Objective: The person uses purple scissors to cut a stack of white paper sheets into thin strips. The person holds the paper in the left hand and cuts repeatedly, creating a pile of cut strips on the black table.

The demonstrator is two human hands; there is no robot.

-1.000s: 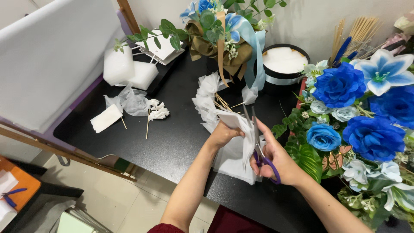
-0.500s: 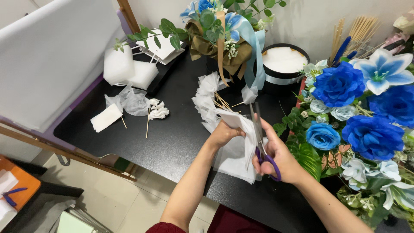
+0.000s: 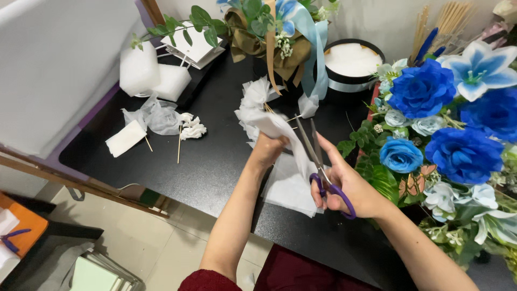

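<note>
Left hand (image 3: 267, 151) pinches a white tissue sheet (image 3: 285, 161) held up over the black bench (image 3: 215, 161); right hand (image 3: 353, 186) grips purple-handled scissors (image 3: 323, 167), blades nearly together, lying along the sheet's right edge. Blue flowers (image 3: 431, 102) sit right of the hands, foam blocks (image 3: 153, 78) and wooden sticks (image 3: 179, 143) far left.

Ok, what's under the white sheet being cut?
Under the white sheet lies the black table, bare around it. The left hand lifts its top edge beside the scissors in the right hand. Anything beneath the flat part is hidden.
</note>
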